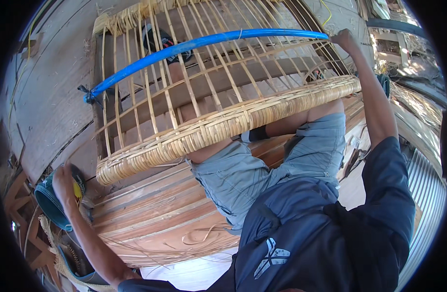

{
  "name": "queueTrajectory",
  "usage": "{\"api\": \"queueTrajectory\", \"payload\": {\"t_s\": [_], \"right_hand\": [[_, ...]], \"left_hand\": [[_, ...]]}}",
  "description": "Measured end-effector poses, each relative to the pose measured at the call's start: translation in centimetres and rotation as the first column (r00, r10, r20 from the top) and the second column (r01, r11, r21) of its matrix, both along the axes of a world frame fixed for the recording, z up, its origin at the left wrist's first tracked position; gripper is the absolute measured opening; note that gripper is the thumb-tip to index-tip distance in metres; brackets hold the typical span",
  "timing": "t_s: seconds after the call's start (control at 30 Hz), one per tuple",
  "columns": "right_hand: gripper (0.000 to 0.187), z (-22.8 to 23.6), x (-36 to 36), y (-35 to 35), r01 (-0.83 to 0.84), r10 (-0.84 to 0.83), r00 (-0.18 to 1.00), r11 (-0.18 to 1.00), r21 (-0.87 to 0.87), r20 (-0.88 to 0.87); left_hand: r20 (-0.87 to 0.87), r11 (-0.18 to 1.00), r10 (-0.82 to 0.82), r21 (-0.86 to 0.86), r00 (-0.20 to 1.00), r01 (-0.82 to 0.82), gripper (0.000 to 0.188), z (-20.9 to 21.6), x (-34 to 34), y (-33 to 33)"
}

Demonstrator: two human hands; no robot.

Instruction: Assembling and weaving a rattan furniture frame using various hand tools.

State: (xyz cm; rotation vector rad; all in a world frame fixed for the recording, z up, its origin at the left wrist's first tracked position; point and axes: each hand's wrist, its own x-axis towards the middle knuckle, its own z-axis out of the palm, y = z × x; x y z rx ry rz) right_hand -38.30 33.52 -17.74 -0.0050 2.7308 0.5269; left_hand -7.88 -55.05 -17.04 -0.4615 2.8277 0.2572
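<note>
A woven rattan panel (228, 118) with a thick wrapped near edge lies across my knees, its thin stakes running away from me. A long thin rattan strip (202, 74) crosses the stakes on a slant. Beyond the panel's left corner, my left hand (64, 182) is closed on the strip's left end. My right hand (346, 41) is closed at the far right, where the strip's other end runs into it. Right beside that hand is the tip of a bowed blue tube (199, 43), which spans the stakes. Black cord ties the tube's left end to the frame.
A dark green container (53, 200) stands below my left hand. I sit by a slatted wooden bench (150, 209) strewn with loose fibres. A wooden board (223, 82) lies under the stakes. Corrugated sheet (422, 194) and scrap wood line the right side.
</note>
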Motion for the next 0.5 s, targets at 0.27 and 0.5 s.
{"api": "queueTrajectory", "payload": {"t_s": [0.27, 0.5], "right_hand": [[0.022, 6.0, 6.5, -11.8, 0.256, -0.496, 0.794, -0.254, -0.933, 0.352], [0.045, 8.9, 12.8, -13.2, 0.313, -0.385, 0.833, -0.264, -0.912, 0.397]], "left_hand": [[0.082, 0.994, 0.095, -0.063, 0.992, -0.089, 0.049, 4.0, 1.7, 0.6], [0.11, 0.911, 0.285, 0.278, 0.952, -0.305, 0.054, -2.5, -2.4, 12.7]]}}
